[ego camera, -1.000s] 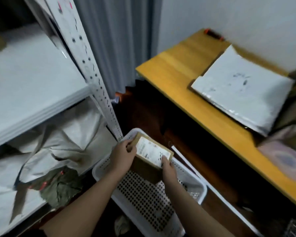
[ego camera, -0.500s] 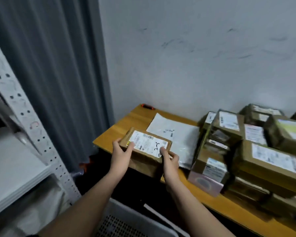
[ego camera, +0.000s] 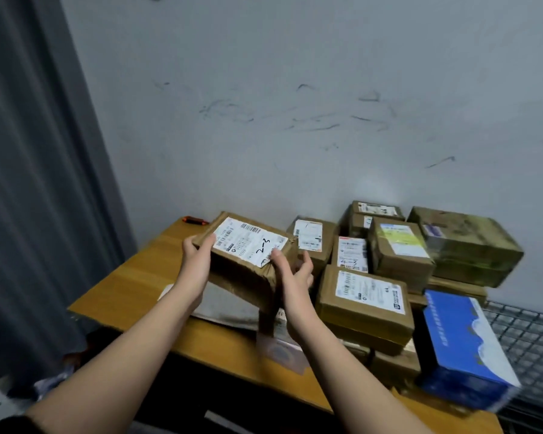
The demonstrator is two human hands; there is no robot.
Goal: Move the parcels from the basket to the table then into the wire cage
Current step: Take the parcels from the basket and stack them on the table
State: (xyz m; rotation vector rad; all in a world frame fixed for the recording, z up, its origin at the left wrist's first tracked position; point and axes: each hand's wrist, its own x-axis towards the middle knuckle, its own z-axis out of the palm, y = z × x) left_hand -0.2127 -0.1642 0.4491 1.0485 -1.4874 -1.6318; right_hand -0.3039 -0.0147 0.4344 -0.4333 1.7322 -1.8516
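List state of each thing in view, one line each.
held parcel: off the table, label up, tilted, gripped at both ends
left hand: grips the parcel's left end
right hand: grips the parcel's right end
parcel pile: stacked on the table by the wall
blue box: at the pile's near right end, tilted
white mailer: flat on the table under the held parcel
table: left part bare

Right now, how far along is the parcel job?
Done: a stack of parcels already sits on the table. In hand: left hand and right hand hold a brown parcel, marked 2-3, above the table, not yet down. Left: the wire cage stage; the basket is out of view.
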